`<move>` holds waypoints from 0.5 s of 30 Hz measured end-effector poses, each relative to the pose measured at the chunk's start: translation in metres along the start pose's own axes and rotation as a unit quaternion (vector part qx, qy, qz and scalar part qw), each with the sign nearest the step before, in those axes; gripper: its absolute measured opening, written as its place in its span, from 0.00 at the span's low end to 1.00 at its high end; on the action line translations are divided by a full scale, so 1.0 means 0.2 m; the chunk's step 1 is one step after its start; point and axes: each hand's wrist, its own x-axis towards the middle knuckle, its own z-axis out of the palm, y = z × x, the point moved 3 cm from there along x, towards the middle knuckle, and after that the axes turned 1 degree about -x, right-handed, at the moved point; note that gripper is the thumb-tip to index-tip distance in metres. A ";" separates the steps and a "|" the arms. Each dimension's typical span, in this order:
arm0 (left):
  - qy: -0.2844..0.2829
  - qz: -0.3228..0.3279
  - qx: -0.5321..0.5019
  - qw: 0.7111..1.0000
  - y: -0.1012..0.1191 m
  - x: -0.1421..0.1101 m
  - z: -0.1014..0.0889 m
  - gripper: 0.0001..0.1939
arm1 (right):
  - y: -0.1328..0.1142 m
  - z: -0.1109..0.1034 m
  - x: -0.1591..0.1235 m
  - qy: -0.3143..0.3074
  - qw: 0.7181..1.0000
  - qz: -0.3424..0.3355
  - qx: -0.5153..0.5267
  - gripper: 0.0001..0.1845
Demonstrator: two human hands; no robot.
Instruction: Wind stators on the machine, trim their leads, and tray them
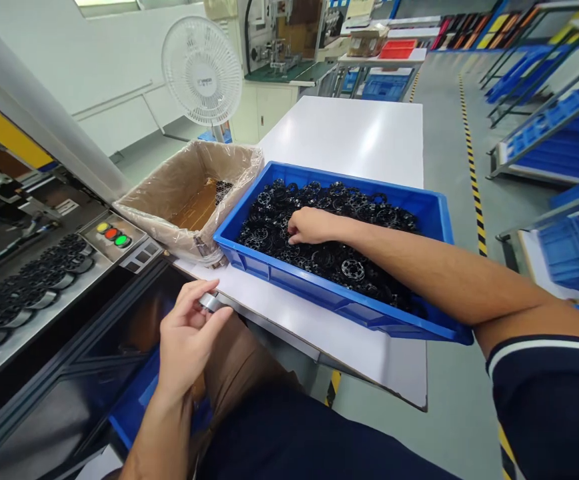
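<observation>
My left hand is closed round a small silver metal ring, pinched between thumb and fingers in front of the table edge. Over in the blue bin, my right hand reaches down among a heap of black spoked wheel-like parts. Its fingers are curled and their tips touch the heap; what they grip, if anything, is hidden.
Left of the bin stands a plastic-lined carton with a few black parts inside. A machine with coloured buttons and rows of black parts is at far left. A white fan stands behind the white table.
</observation>
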 end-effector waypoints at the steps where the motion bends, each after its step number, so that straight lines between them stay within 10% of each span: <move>1: -0.004 0.018 0.032 0.999 0.01 -0.01 0.01 0.19 | -0.01 0.02 0.00 -0.011 1.000 -0.003 -0.004 0.10; 8: -0.021 0.061 0.038 0.997 0.07 -0.06 0.01 0.22 | -0.05 -0.02 -0.02 0.015 0.999 -0.039 -0.030 0.11; 11: -0.034 0.044 -0.029 0.998 0.09 -0.06 0.01 0.22 | -0.14 -0.10 -0.13 0.140 0.987 -0.070 0.024 0.08; 15: -0.068 -0.009 -0.166 0.984 0.10 -0.05 0.07 0.23 | -0.37 -0.15 -0.40 0.356 0.854 -0.301 0.230 0.06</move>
